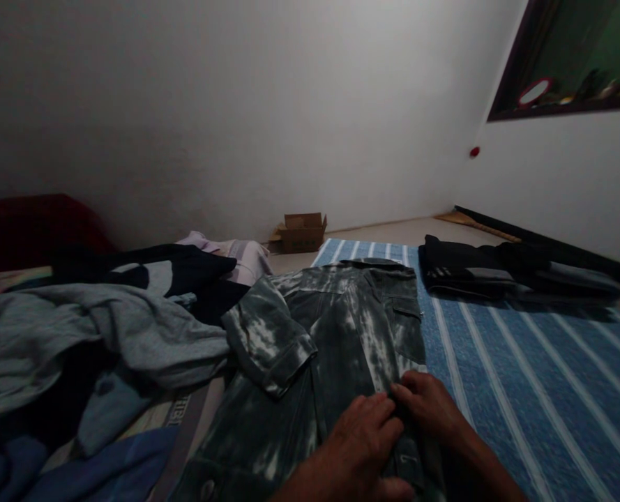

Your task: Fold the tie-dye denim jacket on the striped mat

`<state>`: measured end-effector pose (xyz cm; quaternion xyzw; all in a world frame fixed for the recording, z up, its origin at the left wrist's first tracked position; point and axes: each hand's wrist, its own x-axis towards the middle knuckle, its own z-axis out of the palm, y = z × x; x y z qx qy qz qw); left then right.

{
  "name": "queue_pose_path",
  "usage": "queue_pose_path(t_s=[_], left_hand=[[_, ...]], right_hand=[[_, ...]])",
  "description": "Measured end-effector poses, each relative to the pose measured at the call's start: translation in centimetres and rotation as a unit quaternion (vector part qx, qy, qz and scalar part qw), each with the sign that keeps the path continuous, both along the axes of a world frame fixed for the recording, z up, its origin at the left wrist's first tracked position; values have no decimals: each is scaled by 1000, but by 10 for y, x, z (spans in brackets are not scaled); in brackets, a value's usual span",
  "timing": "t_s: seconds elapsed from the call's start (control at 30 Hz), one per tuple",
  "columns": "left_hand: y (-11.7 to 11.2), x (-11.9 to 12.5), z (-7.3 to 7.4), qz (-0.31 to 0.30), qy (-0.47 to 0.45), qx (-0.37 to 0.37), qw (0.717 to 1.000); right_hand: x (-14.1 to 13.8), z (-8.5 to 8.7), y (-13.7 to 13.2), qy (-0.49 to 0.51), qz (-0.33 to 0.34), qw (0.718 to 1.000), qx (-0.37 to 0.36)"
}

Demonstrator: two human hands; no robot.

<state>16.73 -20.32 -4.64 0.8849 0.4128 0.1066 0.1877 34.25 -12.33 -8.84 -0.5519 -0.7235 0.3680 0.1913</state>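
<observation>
A dark grey-green denim jacket (335,341) with pale bleached patches lies spread out before me, back side up as far as I can make out. One sleeve is bent on its left side; the other runs down along the right. My left hand (354,446) rests on the lower part of that right sleeve, fingers bent and closed on the cloth. Right beside it, my right hand (432,408) pinches the sleeve's edge between thumb and fingers. The two hands nearly touch, and their fingertips are partly hidden in the fabric.
Loose clothes, including a grey garment (126,328), are heaped on the left. Folded dark clothes (466,268) lie at the right on a blue striped sheet (503,362). An open cardboard box (303,236) stands by the wall, and a window (581,63) is upper right.
</observation>
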Motion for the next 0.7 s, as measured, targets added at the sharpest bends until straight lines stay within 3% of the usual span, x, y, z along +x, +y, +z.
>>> queue_pose_path(t_s=[0.47,0.7], left_hand=[[-7,-3,-11,25,-58,6,998],[-6,-3,-6,26,-62,-4,998]], right_hand=[[7,-8,0,44,-10,999,-3],[8,-12,-1,108,-27,994,-21]])
